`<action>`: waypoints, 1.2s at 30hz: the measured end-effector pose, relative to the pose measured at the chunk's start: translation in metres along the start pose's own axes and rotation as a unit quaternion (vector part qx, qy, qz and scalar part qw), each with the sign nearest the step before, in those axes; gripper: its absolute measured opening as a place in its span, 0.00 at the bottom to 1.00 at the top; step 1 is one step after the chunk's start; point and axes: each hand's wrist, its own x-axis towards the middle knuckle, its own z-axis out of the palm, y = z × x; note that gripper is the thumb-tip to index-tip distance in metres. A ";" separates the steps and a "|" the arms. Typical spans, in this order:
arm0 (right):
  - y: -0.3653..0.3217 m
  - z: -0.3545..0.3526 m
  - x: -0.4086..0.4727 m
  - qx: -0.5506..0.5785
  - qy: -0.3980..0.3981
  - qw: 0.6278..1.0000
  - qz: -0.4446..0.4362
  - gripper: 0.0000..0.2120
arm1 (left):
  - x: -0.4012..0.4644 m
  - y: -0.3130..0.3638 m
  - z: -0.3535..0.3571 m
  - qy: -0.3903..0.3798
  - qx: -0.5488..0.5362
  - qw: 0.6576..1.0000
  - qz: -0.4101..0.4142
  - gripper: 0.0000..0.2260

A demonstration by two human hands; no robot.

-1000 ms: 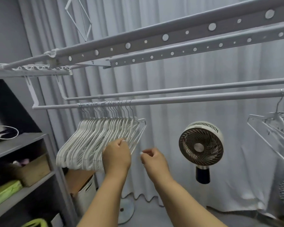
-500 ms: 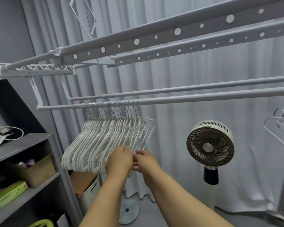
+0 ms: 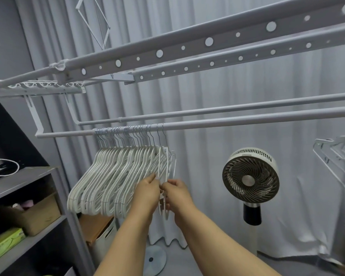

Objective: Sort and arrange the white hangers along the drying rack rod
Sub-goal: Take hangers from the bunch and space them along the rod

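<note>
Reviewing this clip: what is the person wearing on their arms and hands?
Nothing shows: the left hand and right hand are bare, without gloves, and both forearms are uncovered to the picture's bottom edge. No sleeve, watch or bracelet is in view.

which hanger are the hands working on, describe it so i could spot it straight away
Find the lower front rod of the drying rack and follow it left to the packed bunch of white hangers. The one being handled is the last hanger at the bunch's right end, nearest the fan. Unlike its neighbours, it is pinched near its lower part between the left hand and right hand.
</note>
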 end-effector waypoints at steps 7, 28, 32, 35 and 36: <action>0.000 -0.016 -0.005 -0.038 0.074 0.995 -0.058 0.13 | -0.006 0.003 0.016 -0.026 -0.076 0.997 0.009 0.20; -0.022 -0.133 -0.059 -0.109 0.237 0.958 -0.118 0.15 | -0.068 0.025 0.127 -0.080 -0.110 0.988 0.067 0.17; -0.032 -0.169 -0.080 -0.095 0.272 0.948 -0.136 0.13 | -0.093 0.039 0.155 -0.101 -0.120 0.985 0.072 0.17; -0.038 -0.194 -0.095 -0.092 0.302 0.939 -0.138 0.13 | -0.114 0.051 0.175 -0.127 -0.128 0.980 0.082 0.17; -0.040 -0.202 -0.099 -0.090 0.311 0.936 -0.136 0.14 | -0.119 0.054 0.182 -0.135 -0.131 0.979 0.084 0.17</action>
